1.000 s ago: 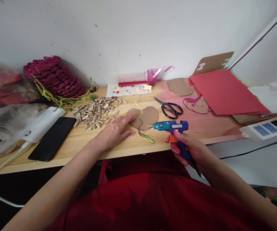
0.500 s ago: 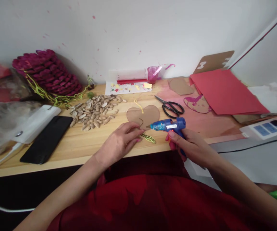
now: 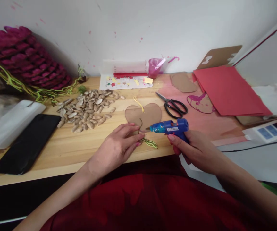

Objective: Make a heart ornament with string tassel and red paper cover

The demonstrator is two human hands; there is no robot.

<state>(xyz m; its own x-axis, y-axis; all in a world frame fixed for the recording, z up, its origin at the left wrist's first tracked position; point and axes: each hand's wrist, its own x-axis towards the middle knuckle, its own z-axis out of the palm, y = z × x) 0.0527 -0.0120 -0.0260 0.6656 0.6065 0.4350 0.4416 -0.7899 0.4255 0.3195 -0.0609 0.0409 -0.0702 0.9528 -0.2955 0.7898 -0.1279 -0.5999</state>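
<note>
My right hand [image 3: 196,150] grips a blue glue gun [image 3: 169,126] by its handle, nozzle pointing left at the lower edge of a brown cardboard heart [image 3: 144,114] on the wooden table [image 3: 63,147]. My left hand [image 3: 118,146] lies just below the heart with its fingers drawn together at a green-yellow thread [image 3: 149,142] by the heart's lower tip; whether it pinches the thread I cannot make out. A yellow thread loop [image 3: 138,103] lies across the heart's top.
A heap of seeds [image 3: 87,107] lies left of the heart, black scissors [image 3: 173,105] to its right. A black phone [image 3: 25,142] and white case [image 3: 10,122] sit far left, below a magenta scaled craft [image 3: 20,57]. Red paper sheets [image 3: 227,91], power strip [image 3: 268,131], pink cup [image 3: 154,67].
My left hand slid off the heart toward me and closed its fingers at the thread. The glue gun's nozzle came closer to the heart's lower edge. The camera moved nearer.
</note>
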